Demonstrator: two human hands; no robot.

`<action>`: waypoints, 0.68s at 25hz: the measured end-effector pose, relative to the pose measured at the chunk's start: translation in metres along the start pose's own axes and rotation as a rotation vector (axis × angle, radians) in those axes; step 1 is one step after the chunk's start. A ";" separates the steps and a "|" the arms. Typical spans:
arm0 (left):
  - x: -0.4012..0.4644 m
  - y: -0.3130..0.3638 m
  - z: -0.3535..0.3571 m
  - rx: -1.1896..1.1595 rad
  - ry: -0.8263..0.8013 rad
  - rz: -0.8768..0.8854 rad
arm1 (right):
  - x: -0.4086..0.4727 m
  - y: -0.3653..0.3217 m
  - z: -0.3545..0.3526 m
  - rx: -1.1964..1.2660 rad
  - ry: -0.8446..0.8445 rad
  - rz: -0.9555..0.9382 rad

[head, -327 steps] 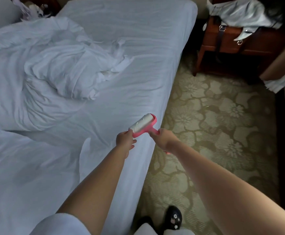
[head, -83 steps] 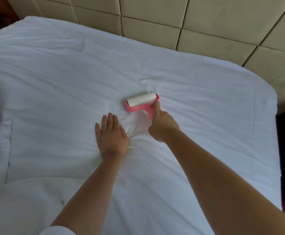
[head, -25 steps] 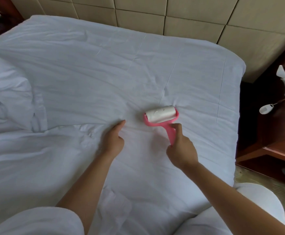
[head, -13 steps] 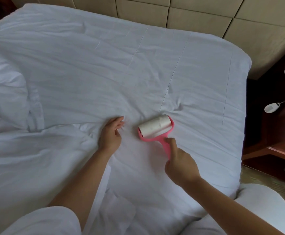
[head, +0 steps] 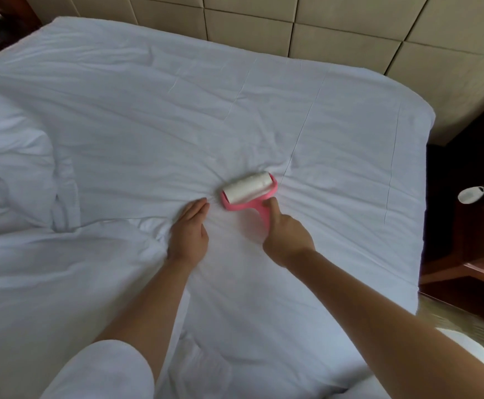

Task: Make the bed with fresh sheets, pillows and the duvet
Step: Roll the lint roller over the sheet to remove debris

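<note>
A white fitted sheet [head: 263, 110] covers the mattress up to the padded headboard. On it lies a pink lint roller [head: 248, 191] with a white roll. My right hand [head: 286, 237] grips its pink handle, index finger stretched along it, pressing the roll onto the sheet. My left hand [head: 190, 231] rests on the sheet just left of the roller, fingers fairly straight and together, holding the fabric down. A bunched white duvet [head: 13, 168] lies at the left side of the bed.
A beige padded headboard [head: 321, 24] runs along the back. A dark wooden nightstand [head: 471, 226] stands right of the bed, with a small white device [head: 471, 194] on a cord. Patterned carpet shows at the lower right.
The roller has moved slightly forward and left on the sheet since half a second ago. My left hand has shifted a little toward it, with its fingers straighter on the fabric.
</note>
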State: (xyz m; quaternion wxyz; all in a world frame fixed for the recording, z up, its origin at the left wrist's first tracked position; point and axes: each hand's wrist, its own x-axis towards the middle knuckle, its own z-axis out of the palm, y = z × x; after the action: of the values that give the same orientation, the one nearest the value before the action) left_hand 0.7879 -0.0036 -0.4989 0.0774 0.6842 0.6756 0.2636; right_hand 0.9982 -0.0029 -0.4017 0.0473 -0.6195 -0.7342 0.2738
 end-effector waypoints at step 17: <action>0.007 0.002 -0.001 -0.060 -0.009 -0.032 | -0.082 0.016 0.013 -0.018 -0.050 -0.075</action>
State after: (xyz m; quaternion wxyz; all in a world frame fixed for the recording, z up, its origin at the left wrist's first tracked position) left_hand 0.7887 0.0025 -0.4953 0.1050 0.6717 0.6781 0.2793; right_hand 1.0255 -0.0827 -0.3979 0.0337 -0.5848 -0.7604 0.2805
